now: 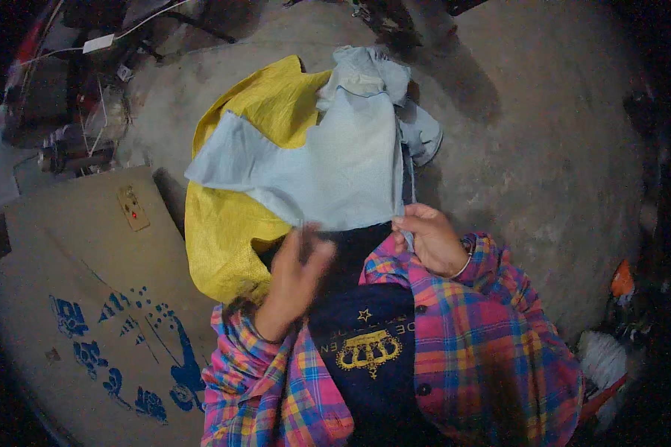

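A light blue fabric piece point(350, 164) with cut-out curved edges lies spread over my lap, its near edge toward me. My right hand point(431, 240) pinches its near right corner between thumb and fingers, and a narrow bit of blue cloth hangs below the grip. My left hand point(297, 272) is at the near edge on the left, its fingers smeared by motion; whether they hold the cloth is unclear. Under the blue piece lies a yellow cloth point(227, 238), draped down the left side. More blue cloth point(369, 71) is bunched at the far end.
On the left is a tan board or sack-like surface point(74, 231) with blue printed shapes and a small panel point(133, 208) with a red light. A white cable box point(98, 43) lies at far left. Concrete floor point(544, 149) stretches right, with a white plastic bag point(602, 357) at lower right.
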Demonstrator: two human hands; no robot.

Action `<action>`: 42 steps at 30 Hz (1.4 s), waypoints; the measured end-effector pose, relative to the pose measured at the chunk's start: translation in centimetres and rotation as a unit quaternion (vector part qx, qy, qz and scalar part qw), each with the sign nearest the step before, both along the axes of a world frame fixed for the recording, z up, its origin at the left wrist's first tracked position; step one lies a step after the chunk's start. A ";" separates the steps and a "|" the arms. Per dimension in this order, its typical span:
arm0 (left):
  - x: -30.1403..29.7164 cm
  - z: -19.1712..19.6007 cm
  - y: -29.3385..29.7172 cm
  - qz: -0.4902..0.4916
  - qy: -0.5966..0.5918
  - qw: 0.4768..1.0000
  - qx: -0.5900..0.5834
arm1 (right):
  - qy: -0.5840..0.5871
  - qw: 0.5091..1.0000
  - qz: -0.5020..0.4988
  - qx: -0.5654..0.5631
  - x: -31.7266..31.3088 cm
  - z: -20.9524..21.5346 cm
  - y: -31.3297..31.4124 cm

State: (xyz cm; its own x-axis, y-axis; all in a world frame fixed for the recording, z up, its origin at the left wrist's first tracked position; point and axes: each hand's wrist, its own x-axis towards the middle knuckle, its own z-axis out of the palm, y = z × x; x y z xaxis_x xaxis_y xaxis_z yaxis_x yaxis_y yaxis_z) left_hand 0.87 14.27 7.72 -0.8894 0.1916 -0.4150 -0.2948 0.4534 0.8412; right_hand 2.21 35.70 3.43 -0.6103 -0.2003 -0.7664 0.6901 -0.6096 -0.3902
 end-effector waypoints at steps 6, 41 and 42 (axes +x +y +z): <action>1.9 0.2 2.0 -0.148 -0.174 0.972 0.052 | -0.013 1.000 0.009 0.023 0.6 0.1 0.6; 1.5 -1.6 7.2 -0.059 -0.179 0.970 0.156 | 0.050 0.994 -0.035 -0.087 2.3 -1.0 0.5; 1.5 -1.6 7.2 -0.056 -0.199 0.965 0.161 | 0.052 0.995 -0.028 -0.080 2.4 -1.0 0.6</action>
State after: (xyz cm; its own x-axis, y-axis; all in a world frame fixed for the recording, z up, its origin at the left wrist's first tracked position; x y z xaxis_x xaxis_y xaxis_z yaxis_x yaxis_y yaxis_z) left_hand 2.34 21.43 6.13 -0.6371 0.4538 -0.6230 -0.5884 0.2358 0.7735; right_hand 4.59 36.26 2.42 -0.6989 -0.2779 -0.6590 0.6136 -0.7064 -0.3529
